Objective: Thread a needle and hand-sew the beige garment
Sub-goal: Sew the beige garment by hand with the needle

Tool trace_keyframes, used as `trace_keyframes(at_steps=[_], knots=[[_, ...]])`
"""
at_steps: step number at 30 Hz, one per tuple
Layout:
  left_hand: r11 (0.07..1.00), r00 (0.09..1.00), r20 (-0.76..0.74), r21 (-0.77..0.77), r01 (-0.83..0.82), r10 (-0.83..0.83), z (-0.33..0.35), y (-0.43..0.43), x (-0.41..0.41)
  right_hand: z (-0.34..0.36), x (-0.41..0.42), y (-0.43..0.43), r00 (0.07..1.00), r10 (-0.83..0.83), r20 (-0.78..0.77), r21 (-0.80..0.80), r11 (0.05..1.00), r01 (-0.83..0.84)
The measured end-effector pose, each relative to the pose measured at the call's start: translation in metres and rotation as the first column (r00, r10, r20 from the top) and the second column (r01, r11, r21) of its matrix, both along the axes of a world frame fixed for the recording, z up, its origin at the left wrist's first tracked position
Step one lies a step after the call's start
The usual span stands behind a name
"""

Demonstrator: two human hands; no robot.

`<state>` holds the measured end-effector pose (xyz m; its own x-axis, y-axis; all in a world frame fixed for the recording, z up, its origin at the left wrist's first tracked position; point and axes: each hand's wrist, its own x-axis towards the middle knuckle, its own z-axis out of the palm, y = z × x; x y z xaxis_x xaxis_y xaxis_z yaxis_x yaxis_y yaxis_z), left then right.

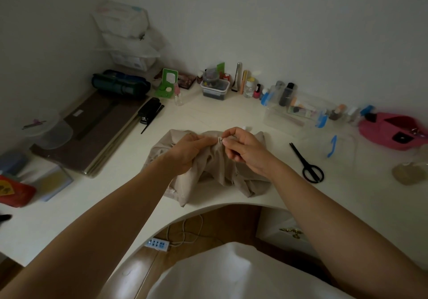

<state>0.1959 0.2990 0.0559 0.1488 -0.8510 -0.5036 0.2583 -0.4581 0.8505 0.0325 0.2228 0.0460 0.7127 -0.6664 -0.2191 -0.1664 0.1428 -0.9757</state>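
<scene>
The beige garment (215,171) lies bunched on the white desk (208,115) close to its curved front edge, directly ahead of the person and under both hands, its bulk spread left to right. The spot that matters is a small raised tuck of cloth at the top of the heap, held up between the two hands. The left hand (187,152) grips a fold of the cloth from the left, fingers curled into it, and props the tuck up. The right hand (245,150) comes in from the right, thumb and forefinger pinched together right at the tuck, the other fingers curled below. Both hands are about equally near it, so the next stitch would likely run sideways through the tuck, right to left. No needle or thread can be made out; the dim light and the fingertips hide whatever is pinched there. Black scissors (309,166) lie well apart on the right, blades pointing away from the person. A small white thing (246,127) peeks out behind the right hand, too hidden to name.
</scene>
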Motion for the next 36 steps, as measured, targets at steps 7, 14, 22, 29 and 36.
trace_keyframes(at_steps=[7,14,22,29,36], knots=[[0.998,0.993,-0.1,-0.01,0.056,-0.057,0.005,0.003,-0.005,0.008,0.01,0.007,0.998,-0.061,0.035,-0.024,0.998,0.062],[0.994,0.979,0.183,0.056,-0.099,0.087,-0.001,0.001,-0.007,-0.003,0.007,0.003,0.988,-0.139,-0.062,-0.43,0.898,0.099],[0.994,0.964,0.249,0.02,-0.103,0.095,0.002,-0.004,-0.018,0.0,0.014,0.003,0.988,-0.146,0.059,-0.619,0.771,0.151],[0.953,0.893,0.367,0.053,-0.298,0.259,-0.004,-0.01,-0.009,0.024,0.007,0.002,0.862,-0.41,0.298,-0.263,0.833,0.487],[0.95,0.868,0.4,-0.023,-0.311,0.293,-0.008,-0.008,0.002,-0.016,-0.047,-0.064,0.142,-0.989,0.052,0.065,0.145,0.987]])
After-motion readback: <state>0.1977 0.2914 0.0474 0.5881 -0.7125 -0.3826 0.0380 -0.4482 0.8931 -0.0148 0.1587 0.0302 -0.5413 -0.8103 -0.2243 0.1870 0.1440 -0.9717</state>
